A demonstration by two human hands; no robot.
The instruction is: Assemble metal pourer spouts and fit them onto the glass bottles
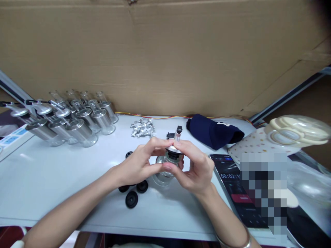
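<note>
Both my hands meet at a pourer spout with a silver flange [174, 149], a black ribbed stopper [172, 156] and a small black tip [179, 129]. My left hand [138, 162] grips it from the left, index fingertip on the flange and thumb lower down. From the right, my right hand [196, 167] pinches it the same way. A clear glass bottle [163, 181] is just below and partly behind my fingers; how far the stopper sits in its neck is hidden. Black round rubber discs [131, 199] lie beside my left wrist.
Glass bottles with metal sleeves [77, 128] stand at the back left, some with spouts. Silver spout parts [142, 127] are piled behind my hands, near small black pieces [170, 135]. A navy cap [213, 131], a phone [232, 186] and a dotted container [253, 143] occupy the right.
</note>
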